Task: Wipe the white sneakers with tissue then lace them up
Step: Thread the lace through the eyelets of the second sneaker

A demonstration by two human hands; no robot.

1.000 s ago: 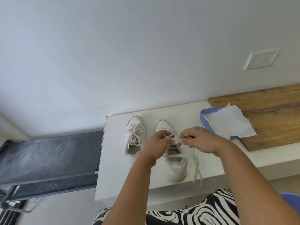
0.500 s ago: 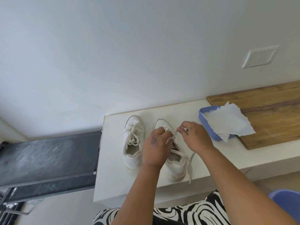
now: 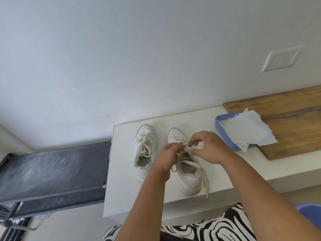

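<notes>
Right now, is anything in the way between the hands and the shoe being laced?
Nothing visible: the left hand and right hand already pinch the lace over the right sneaker.

A white counter (image 3: 125, 171) runs along the wall and ends at its left edge, beside a dark slab set lower. Two white sneakers stand side by side near that left end, toes to the wall: the left sneaker (image 3: 144, 150) with its laces tied in a bow, and the right sneaker (image 3: 189, 176), whose heel comes close to the front edge (one loose lace (image 3: 206, 185) trails over that edge). Farther right along the back edge lies a wooden board (image 3: 291, 129), and a blue tray (image 3: 225, 134) holding a sheet of tissue (image 3: 246, 133) rests across the board's left corner and the counter.
</notes>
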